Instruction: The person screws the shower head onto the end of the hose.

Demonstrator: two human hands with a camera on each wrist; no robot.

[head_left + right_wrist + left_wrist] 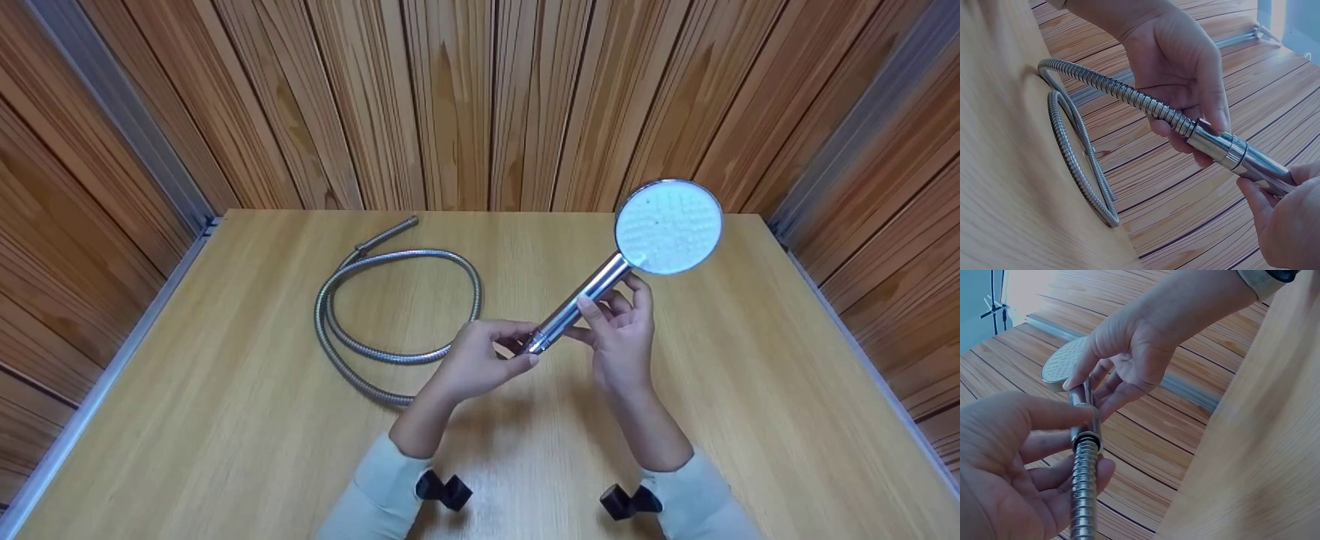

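A chrome shower head with a round pale face [669,226] is held above the table, tilted up to the right. My right hand [626,341] grips its handle [589,294] below the round face. At the lower end, my left hand [480,360] pinches the metal connector [1213,140] between thumb and fingers. The ribbed metal hose [1123,93] runs out of that connector, which meets the handle end in the right wrist view. In the left wrist view the hose [1084,495] passes in front of the left palm.
The rest of the hose [405,358] lies in loops on the wooden table [225,375], left of centre, with its free end [405,223] near the back edge. Wooden plank walls [450,105] stand behind and on both sides.
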